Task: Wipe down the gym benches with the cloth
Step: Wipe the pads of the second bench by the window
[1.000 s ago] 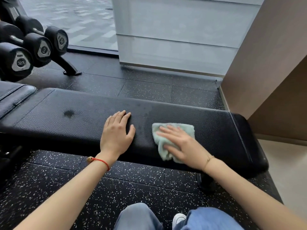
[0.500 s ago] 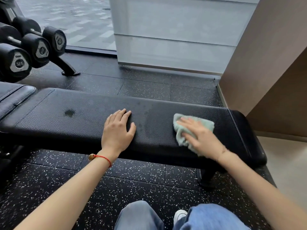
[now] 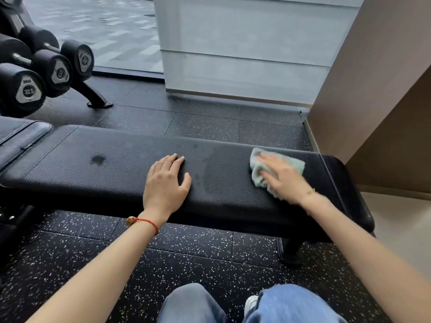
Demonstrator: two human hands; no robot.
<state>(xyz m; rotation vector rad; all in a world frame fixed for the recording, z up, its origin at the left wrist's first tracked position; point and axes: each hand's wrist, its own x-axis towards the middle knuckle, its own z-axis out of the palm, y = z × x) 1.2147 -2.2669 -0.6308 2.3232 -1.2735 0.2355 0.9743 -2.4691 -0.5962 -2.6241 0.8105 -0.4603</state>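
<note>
The bench (image 3: 140,169) lay across the view, a long black pad with a pebbled, leather-like skin, and everything else is placed from it. The cloth (image 3: 292,163) sat on the bench top near its right end, just short of the stitched seam there, bunched and rumpled rather than folded flat. The right hand (image 3: 283,177) lay on top of it with fingers (image 3: 268,159) fairly straight and only slightly spread, pressing the cloth down onto the pad; the picture was a little blurred there, so whether the thumb hooked a fold could not be told. The left hand (image 3: 166,183) rested flat on the middle of the bench top, fingers close together and thumb splayed out to the side, touching the pad and holding nothing.

The cloth looked thin, soft and light, the sort that crumples and slides under the palm, so it probably handled best pinned under a flat, wide hand with a loose fold caught by the thumb. The pad seemed firm but slightly cushioned, and its grain likely gave the cloth some drag. A dark wet-looking spot (image 3: 98,158) lay on the bench top well towards its left end, apart from both hands, and probably needed wiping. Dumbbells (image 3: 56,71) stood on a rack beyond the bench's left end.
</note>
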